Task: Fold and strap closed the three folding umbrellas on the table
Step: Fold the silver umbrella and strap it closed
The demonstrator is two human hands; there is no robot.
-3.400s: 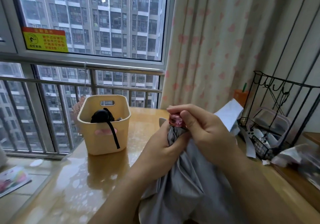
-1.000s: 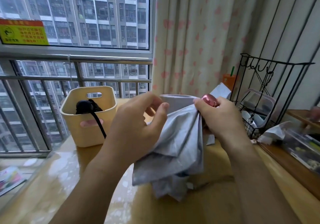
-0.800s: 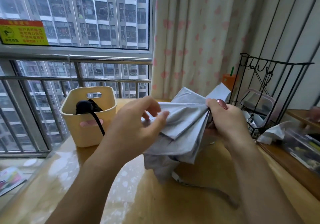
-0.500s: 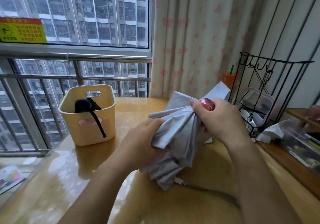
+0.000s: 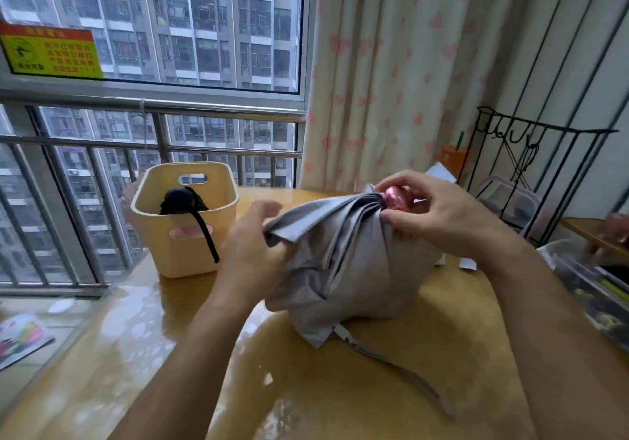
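Motion blur obscures the fingertips (image 5: 270, 207) of the left hand (image 5: 253, 245); grey umbrella (image 5: 350, 269) hides its own shaft; black umbrella (image 5: 180, 199) largely concealed inside the basket (image 5: 183, 255); sticker (image 5: 51, 53) lettering illegible.

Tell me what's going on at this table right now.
A person is folding a grey umbrella over the table. The right hand pinches the gathered canopy by its pink tip; the left hand holds a fold. Its strap trails loose on the table, unfastened. A black umbrella sits in the yellow basket.

Barred window (image 5: 153, 48); heart-print curtain (image 5: 391, 65); wooden table (image 5: 340, 388)
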